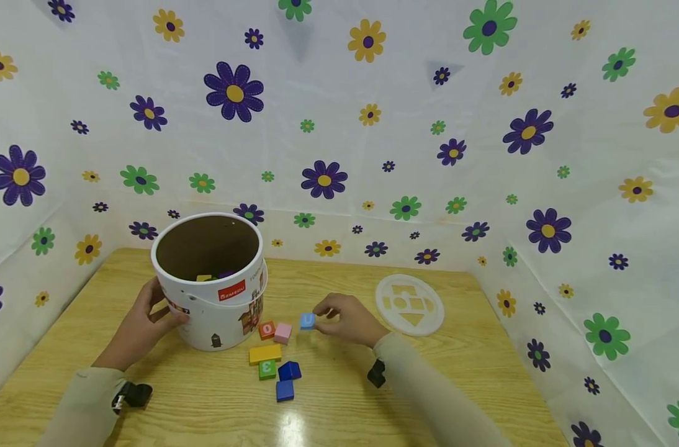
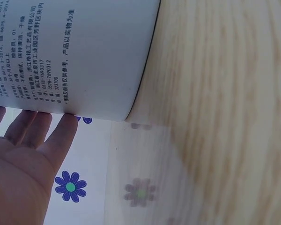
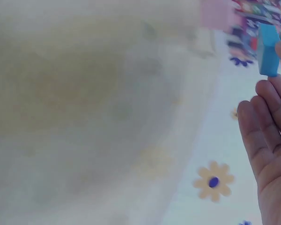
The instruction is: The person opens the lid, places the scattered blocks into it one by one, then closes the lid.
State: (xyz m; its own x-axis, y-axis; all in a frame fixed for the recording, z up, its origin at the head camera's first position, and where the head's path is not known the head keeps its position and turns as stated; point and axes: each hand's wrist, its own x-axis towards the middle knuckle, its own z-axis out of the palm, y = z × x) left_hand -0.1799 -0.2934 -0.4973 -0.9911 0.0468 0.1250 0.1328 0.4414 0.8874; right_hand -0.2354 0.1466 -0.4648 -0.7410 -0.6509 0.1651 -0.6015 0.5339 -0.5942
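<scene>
My right hand (image 1: 347, 320) pinches a light blue block (image 1: 307, 321) marked with a white letter between thumb and fingertips. In the right wrist view, the same blue block (image 3: 268, 49) shows edge-on at the fingertips. My left hand (image 1: 144, 323) rests against the left side of a white bucket (image 1: 216, 316), fingers spread on its wall. The left wrist view shows straight fingers (image 2: 61, 136) touching the printed bucket wall (image 2: 98, 61). Just left of the pinched block lie a pink block (image 1: 282, 333) and a red block (image 1: 267, 329) marked 0.
Nearer me lie a yellow block (image 1: 265, 354), a green block (image 1: 267, 370) marked 3 and two dark blue blocks (image 1: 285, 390). More blocks (image 1: 204, 278) show inside the bucket. A round white lid (image 1: 409, 305) with shaped cutouts lies at the right. Flowered cloth (image 1: 339, 143) surrounds the table.
</scene>
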